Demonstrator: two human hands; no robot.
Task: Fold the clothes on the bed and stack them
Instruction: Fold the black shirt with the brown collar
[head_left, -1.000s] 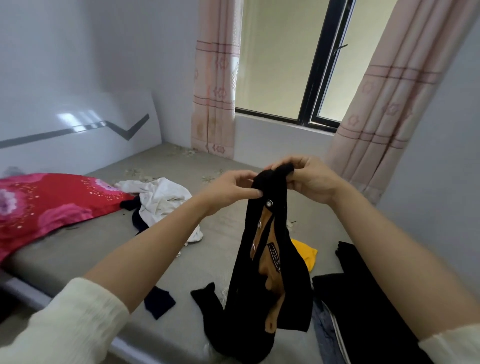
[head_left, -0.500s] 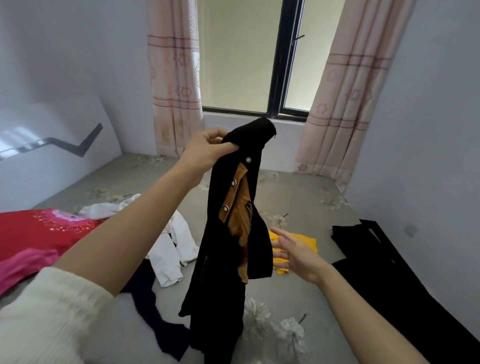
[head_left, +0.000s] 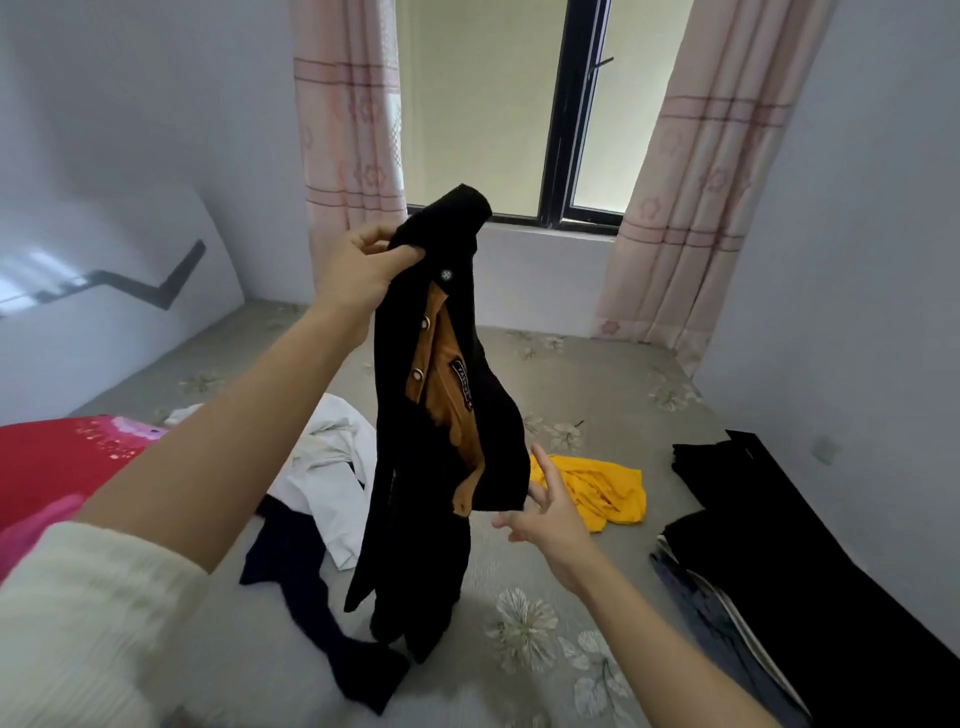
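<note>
Above the bed (head_left: 613, 395), left hand (head_left: 358, 270) grips black jacket (head_left: 441, 467) (right hand (head_left: 550, 519) open).

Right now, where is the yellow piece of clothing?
The yellow garment lies crumpled on the bed, right of centre in the head view, just beyond the right hand, between the hanging black jacket and the dark stack.

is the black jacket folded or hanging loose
Hanging loose, unfolded: the left hand grips the black jacket near its collar, and it dangles down to the bed.
</note>
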